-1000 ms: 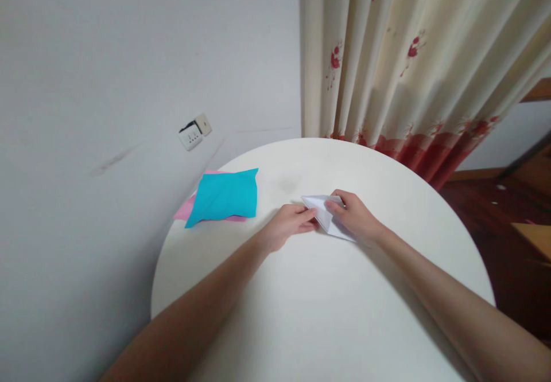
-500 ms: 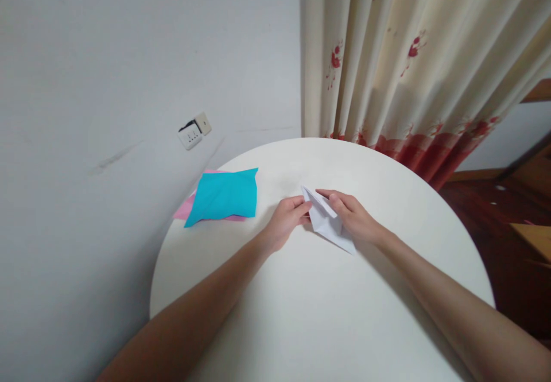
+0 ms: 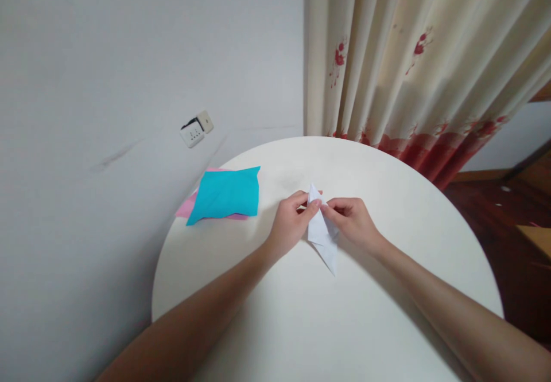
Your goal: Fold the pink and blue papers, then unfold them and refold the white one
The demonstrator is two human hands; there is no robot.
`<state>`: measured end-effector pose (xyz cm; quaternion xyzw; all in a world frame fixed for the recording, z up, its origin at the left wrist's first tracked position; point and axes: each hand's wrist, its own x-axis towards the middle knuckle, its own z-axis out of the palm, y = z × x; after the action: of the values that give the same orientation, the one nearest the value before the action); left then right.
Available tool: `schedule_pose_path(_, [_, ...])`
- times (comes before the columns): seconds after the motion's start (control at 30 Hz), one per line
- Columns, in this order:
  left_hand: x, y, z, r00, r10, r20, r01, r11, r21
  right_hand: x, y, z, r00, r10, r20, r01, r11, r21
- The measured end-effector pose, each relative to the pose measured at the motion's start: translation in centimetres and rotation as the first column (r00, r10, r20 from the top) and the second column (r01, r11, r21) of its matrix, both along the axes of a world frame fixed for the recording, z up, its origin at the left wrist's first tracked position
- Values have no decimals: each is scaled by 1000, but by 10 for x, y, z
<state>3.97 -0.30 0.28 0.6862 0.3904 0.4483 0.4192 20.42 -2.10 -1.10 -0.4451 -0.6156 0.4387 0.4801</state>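
A folded sheet of white paper (image 3: 321, 233), narrow with pointed ends, is between my two hands above the round white table (image 3: 275, 313). My left hand (image 3: 293, 217) grips its left side near the top, thumb on the front and fingers behind. On the other side, my right hand (image 3: 352, 221) pinches the right edge between thumb and curled forefinger, close to the left thumb. The paper's lower point hangs free toward me. Part of its right side and the back are hidden by the fingers.
On the table's left lies a turquoise sheet (image 3: 226, 194) over a pink sheet (image 3: 186, 206). Behind stand a pale wall with a power socket (image 3: 192, 135) and a cream curtain (image 3: 387, 72) with red flowers. The table's curved edge runs close to the wall.
The white paper has turned more upright and looks narrower, its lower point now nearer me. My left thumb has come over its front, and my right hand has gone from flat to pinching.
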Motion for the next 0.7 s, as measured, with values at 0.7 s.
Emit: schedule_pose_path(0.7, [3,-15,21,979,148,143,-158,985,61,-9,-10,17,978,-67,-199,66,998,-13])
